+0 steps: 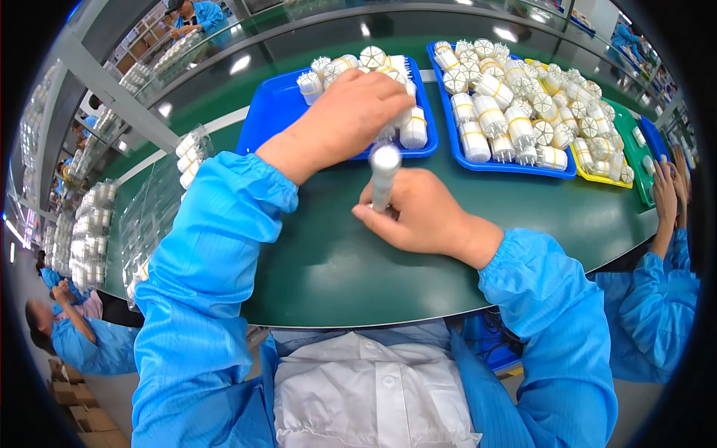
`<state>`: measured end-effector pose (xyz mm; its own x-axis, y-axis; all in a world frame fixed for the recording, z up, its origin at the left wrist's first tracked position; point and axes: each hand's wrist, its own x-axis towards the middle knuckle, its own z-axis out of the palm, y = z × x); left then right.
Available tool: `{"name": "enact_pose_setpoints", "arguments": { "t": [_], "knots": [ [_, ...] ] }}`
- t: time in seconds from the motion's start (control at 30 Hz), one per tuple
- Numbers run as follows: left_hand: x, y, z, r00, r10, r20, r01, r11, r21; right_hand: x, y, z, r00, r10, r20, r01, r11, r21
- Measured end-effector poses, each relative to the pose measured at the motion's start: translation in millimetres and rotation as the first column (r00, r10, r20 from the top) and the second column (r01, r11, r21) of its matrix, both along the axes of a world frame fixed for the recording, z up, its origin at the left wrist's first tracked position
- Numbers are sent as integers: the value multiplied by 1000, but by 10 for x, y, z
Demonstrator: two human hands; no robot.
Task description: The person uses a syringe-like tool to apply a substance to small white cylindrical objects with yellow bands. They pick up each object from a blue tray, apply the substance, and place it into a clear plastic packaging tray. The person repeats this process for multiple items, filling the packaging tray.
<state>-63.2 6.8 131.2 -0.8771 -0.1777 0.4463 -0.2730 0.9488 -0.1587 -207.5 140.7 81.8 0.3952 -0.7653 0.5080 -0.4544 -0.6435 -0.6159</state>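
My left hand point(347, 116) reaches over the near part of a blue tray point(261, 112), palm down, its fingers curled and their tips mostly hidden. A pale blurred shape shows just under it; I cannot make out what it is. White cylinders point(413, 131) with yellow bands and metal pins lie in the tray around that hand. Below the tray, my right hand point(426, 213) is closed round a slender whitish upright piece point(383, 175) with a shiny rounded top. Its lower end is hidden by the fingers.
To the right, a second blue tray point(515, 166) and a yellow tray point(626, 181) are heaped with similar cylinders. Clear plastic blister trays point(142, 224) lie at left on the green table point(336, 276). A co-worker's hands point(666, 187) are at the far right, by a green tray point(635, 160).
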Motion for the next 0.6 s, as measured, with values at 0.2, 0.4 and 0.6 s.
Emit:
{"name": "enact_pose_setpoints", "arguments": {
  "t": [0.2,0.4,0.6],
  "knots": [
    [488,601,68,927,289,-238,-47,720,692,-204,-22,271,884,-194,426,132,976,172],
    [699,1112,-510,900,339,-275,12,610,792,-109,-47,245,883,-178,434,93,973,210],
    [651,1082,-592,870,342,-355,33,677,735,-54,-15,101,934,-224,279,174,966,191]
  ]
}}
